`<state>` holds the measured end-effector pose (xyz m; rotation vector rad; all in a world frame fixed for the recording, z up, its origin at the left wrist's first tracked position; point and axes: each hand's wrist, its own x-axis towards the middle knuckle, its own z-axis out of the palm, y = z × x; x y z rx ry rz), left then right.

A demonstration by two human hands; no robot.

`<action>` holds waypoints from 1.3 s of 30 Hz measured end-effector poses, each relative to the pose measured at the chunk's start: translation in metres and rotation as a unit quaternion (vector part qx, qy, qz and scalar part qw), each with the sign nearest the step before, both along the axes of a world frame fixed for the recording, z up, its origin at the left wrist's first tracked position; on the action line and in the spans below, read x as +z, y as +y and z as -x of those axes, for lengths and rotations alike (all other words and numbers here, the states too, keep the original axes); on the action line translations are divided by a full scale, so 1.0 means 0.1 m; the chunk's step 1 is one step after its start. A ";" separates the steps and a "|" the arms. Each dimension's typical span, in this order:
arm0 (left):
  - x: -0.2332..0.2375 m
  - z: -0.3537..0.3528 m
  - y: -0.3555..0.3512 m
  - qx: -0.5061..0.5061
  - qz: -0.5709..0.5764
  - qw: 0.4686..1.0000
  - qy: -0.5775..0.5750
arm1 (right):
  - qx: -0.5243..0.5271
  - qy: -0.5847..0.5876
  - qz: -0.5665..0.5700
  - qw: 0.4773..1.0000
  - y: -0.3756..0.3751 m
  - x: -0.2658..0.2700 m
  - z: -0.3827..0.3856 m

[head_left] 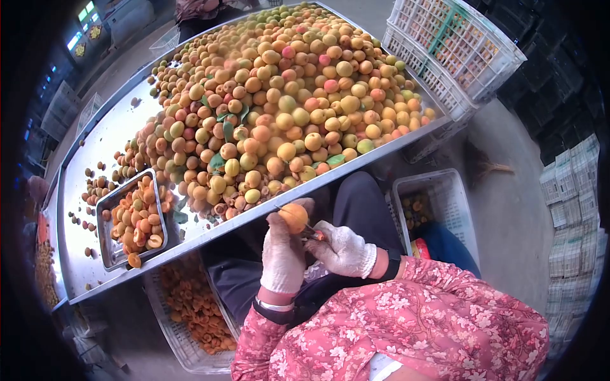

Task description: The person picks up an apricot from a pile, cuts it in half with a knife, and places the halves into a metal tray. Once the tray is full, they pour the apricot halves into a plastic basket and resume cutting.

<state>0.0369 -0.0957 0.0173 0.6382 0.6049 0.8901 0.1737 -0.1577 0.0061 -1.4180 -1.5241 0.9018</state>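
My left hand [283,263], in a white glove, is closed around a yellow-orange apricot [293,218] just off the table's front edge. Close beside it, my gloved right hand [346,251] grips a small knife [318,235] with a red handle. Its thin blade is at the apricot's lower right side, partly hidden by fingers and fruit. Ahead of both hands lies a large heap of whole apricots [286,120] with a few green leaves in it. To the left, a metal tray [164,219] holds halved apricots [136,219].
The metal table [79,260] has a raised rim. Below it stands a crate [170,346] of apricot halves. A white basket [469,219] is by my right leg. Stacked crates [457,47] stand at the table's far right corner. Another person [200,9] is at the far side.
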 end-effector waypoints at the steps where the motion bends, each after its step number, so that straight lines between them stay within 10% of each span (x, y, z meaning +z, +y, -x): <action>1: -0.01 0.01 0.01 0.013 -0.074 0.994 0.079 | -0.010 0.037 0.027 0.999 -0.01 0.06 0.00; 6: 0.21 0.00 -0.03 0.021 -0.180 0.972 0.151 | 0.000 0.004 0.022 1.000 0.01 0.13 -0.03; 9: 0.21 -0.01 -0.03 0.006 -0.136 0.980 0.146 | 0.003 -0.026 -0.011 1.000 0.03 0.05 -0.02; 11: 0.09 -0.08 -0.05 0.009 -0.007 0.999 -0.053 | 0.000 -0.041 -0.034 0.999 0.03 -0.07 -0.01; 18: 0.04 -0.15 -0.09 -0.018 0.132 0.989 -0.059 | -0.020 -0.042 -0.008 0.999 -0.09 -0.23 -0.02; 39: 0.07 -0.15 -0.06 0.014 0.020 0.998 -0.059 | -0.015 -0.054 -0.013 0.998 0.04 -0.08 -0.06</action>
